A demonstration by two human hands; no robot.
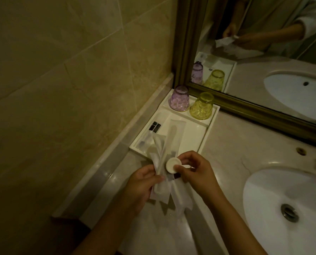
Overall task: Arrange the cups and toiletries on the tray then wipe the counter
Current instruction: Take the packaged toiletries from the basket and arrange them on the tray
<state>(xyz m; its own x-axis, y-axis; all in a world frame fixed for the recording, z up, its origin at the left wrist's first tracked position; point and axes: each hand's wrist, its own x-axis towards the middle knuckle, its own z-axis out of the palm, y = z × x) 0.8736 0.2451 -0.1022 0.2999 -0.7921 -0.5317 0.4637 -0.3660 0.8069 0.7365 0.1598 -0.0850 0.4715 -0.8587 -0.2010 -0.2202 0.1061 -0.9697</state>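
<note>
A white tray (199, 137) lies in the counter's far left corner by the wall. A purple cup (179, 98) and a yellow cup (202, 106) stand upside down on its raised back shelf. A dark-labelled packet (154, 127) rests in the tray's left part. My left hand (141, 184) grips a bunch of long wrapped toiletry packets (172, 140) over the tray's near edge. My right hand (196, 169) pinches a small round white soap (173, 164) against that bunch.
A white sink basin (282, 208) with a metal drain (289, 212) fills the right side. A gold-framed mirror (264, 52) stands behind the counter. Beige tiled wall (61, 89) runs along the left. Marble counter (227, 148) lies between tray and sink.
</note>
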